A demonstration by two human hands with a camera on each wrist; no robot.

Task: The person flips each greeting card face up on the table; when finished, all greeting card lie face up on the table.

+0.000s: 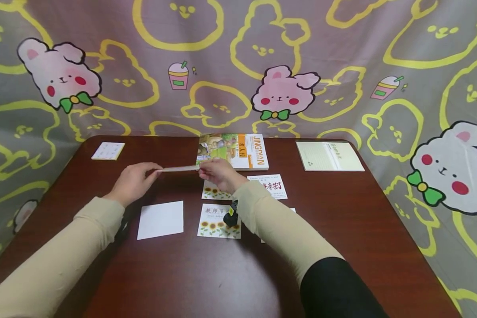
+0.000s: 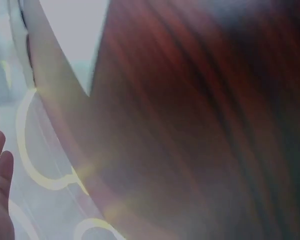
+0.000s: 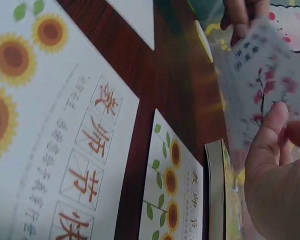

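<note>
A thin card (image 1: 179,168) with pink blossoms on a branch and dark characters is held up over the table, almost edge-on in the head view. Its printed face (image 3: 267,75) shows in the right wrist view. My left hand (image 1: 133,182) pinches the card's left end; my right hand (image 1: 219,174) grips the right end between thumb and fingers. Below lie a blank white card (image 1: 160,221) and a sunflower card (image 1: 212,227). A second sunflower card (image 1: 212,193) sits partly hidden under the right hand. The left wrist view catches only some left fingers (image 2: 2,180).
A colourful book (image 1: 254,152) lies at the table's back, behind the hands. A pale notebook (image 1: 330,157) is at back right, a small square pad (image 1: 108,151) at back left. My right sleeve partly covers a card with red characters (image 1: 278,186) and another white card (image 1: 292,210).
</note>
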